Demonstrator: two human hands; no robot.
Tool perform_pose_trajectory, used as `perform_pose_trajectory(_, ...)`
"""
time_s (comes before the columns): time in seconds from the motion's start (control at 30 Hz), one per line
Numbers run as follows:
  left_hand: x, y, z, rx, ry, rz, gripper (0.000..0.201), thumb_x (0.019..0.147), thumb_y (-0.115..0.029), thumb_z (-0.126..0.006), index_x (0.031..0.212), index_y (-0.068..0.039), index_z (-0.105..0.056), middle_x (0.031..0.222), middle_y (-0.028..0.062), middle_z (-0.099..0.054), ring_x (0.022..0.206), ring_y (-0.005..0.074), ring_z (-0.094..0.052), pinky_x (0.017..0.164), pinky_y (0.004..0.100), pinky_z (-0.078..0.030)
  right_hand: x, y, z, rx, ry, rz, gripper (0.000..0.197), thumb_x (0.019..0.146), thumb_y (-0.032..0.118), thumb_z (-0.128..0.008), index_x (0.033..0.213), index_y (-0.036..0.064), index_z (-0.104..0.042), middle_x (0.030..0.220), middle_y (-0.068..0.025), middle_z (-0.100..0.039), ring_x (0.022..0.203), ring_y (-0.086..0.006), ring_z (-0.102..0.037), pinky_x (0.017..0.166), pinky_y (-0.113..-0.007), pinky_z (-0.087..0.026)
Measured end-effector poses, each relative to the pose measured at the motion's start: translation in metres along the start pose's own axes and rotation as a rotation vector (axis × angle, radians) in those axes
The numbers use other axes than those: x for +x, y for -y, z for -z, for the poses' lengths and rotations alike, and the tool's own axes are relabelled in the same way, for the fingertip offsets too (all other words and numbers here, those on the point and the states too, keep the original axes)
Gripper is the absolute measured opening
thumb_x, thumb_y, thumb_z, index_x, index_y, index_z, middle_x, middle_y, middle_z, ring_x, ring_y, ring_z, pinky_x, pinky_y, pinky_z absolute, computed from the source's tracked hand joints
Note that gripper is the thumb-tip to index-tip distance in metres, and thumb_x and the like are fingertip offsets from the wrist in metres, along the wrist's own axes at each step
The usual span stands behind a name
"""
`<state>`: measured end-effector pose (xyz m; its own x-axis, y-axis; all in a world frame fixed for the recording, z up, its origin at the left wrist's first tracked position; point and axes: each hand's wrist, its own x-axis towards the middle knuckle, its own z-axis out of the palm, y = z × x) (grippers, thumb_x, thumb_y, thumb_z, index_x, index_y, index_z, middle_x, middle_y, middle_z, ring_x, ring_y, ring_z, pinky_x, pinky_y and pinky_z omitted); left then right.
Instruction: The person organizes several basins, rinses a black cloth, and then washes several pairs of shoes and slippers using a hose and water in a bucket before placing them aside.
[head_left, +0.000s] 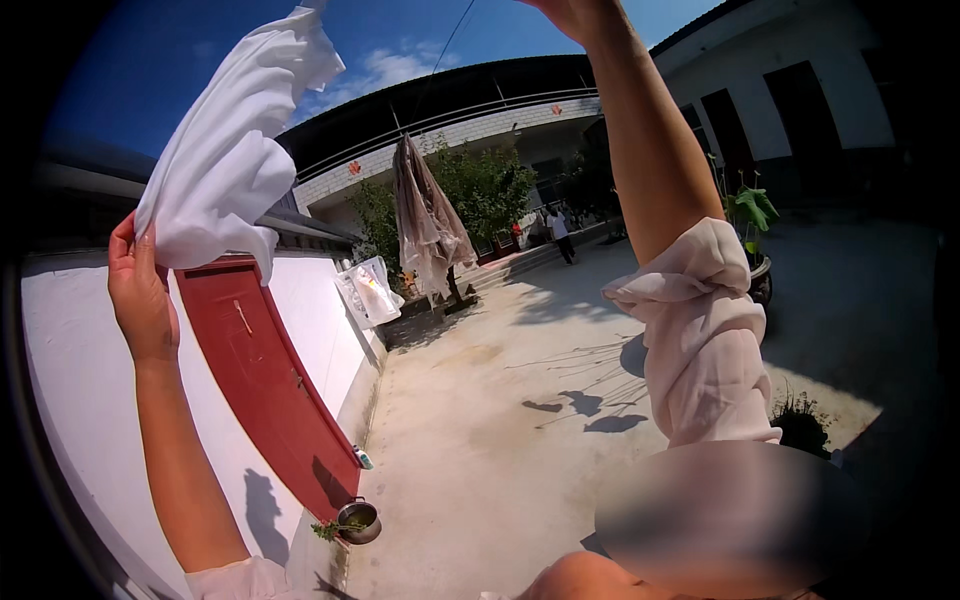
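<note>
A white cloth (235, 130) hangs in folds at the upper left, rising to the top edge of the view. My left hand (142, 290) grips its lower left corner, thumb and fingers pinched together on the fabric. My right arm is raised high, its pale sleeve rolled to the elbow. Only the base of my right hand (572, 16) shows at the top edge, and its fingers are out of the picture. Farther off, a beige sheer garment (425, 220) hangs below a thin dark line (450, 45).
To the left stands a white wall (95, 370) with a red door (265, 380). A metal pot (358, 522) sits at the door's foot. White plastic bags (370, 292) hang farther along. Potted plants (752, 212) are at the right. A person (560, 235) is across the concrete yard (470, 470).
</note>
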<state>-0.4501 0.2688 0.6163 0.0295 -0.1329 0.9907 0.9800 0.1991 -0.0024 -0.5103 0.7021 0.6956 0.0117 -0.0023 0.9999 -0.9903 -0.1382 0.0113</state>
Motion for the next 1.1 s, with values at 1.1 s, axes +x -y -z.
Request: perform_pose_trajectory(1.1,-0.285,-0.209,-0.156,-0.358,0.725,0.343,0.023,0.081,0.004,-0.053,0.1,-0.002,-0.042,0.086,0.0063,-0.054,0.073,0.0106,-0.057,0.063,0.0243,-0.047,-0.343,0.21,0.119,0.046,-0.412,-0.756,0.085,0.078,0.069,-0.039,0.136,0.0088,-0.023,0.13,-0.0203,-0.033,0.124,-0.0344,-0.031,0.097,-0.051,-0.028)
